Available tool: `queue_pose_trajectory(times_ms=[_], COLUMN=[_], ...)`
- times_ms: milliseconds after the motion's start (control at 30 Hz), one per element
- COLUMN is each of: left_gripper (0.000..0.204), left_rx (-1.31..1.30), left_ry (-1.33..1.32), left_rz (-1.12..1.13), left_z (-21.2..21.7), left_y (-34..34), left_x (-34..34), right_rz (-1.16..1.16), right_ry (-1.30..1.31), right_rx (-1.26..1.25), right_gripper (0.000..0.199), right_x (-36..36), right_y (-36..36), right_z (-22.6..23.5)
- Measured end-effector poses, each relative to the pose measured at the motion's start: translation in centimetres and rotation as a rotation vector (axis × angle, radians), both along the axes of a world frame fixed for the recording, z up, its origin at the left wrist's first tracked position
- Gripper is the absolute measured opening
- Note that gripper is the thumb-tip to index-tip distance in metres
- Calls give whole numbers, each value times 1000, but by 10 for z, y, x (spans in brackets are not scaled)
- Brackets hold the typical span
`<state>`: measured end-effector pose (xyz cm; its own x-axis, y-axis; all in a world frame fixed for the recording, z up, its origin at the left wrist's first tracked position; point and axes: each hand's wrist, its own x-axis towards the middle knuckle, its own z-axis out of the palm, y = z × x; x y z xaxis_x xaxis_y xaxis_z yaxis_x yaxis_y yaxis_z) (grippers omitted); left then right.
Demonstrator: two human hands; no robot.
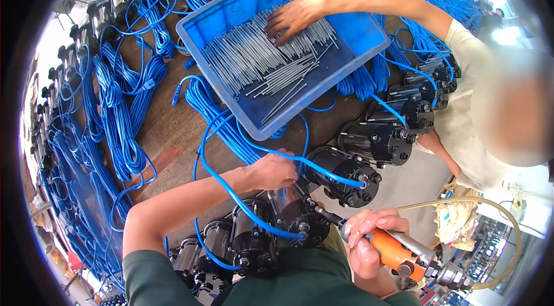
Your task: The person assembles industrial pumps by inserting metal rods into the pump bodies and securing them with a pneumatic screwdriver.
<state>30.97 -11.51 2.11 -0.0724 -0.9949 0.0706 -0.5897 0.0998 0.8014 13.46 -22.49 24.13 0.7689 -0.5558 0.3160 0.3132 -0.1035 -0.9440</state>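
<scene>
My right hand (374, 239) is wrapped round an orange air screwdriver (393, 253) with a metal lever along its body. The driver's shaft points left and meets the end face of a black submersible pump (303, 222) lying on its side in front of me. A blue cable (254, 213) runs out of that end face. My left hand (270, 172) is at the far end of this pump, its fingers curled in; what they grip is hidden. Right beside it lies another black pump (345, 176) with its own blue cable.
A blue plastic bin (262, 128) holds many long metal bolts (248, 52). A co-worker's hand (294, 16) rests on them, and that person's other hand (431, 143) is by a row of pumps (378, 140). Coiled blue cables (118, 115) cover the wooden table (173, 144). An air hose (513, 231) trails right.
</scene>
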Motion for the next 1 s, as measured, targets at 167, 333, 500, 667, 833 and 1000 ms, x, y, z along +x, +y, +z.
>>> queue_pose_trajectory(times_ms=[167, 333, 500, 667, 833, 1000], left_gripper=[19, 38, 50, 45, 25, 11], left_rx=[87, 67, 426, 238, 27, -109], left_ry=[107, -104, -126, -195, -286, 122], left_rz=[-49, -155, -284, -178, -132, -40], left_z=[-3, 8, 18, 3, 7, 2], left_y=[9, 6, -14, -4, 1, -1], left_x=[-2, 12, 17, 12, 13, -5], right_rz=[7, 8, 28, 28, 7, 0], right_ry=[55, 89, 110, 106, 103, 101], right_rx=[-8, 53, 35, 30, 34, 23], right_gripper=[39, 38, 39, 39, 38, 38], right_x=[-4, 1, 5, 4, 4, 5], right_y=[-2, 1, 2, -2, -3, -3], right_z=[10, 8, 1, 3, 6, 3])
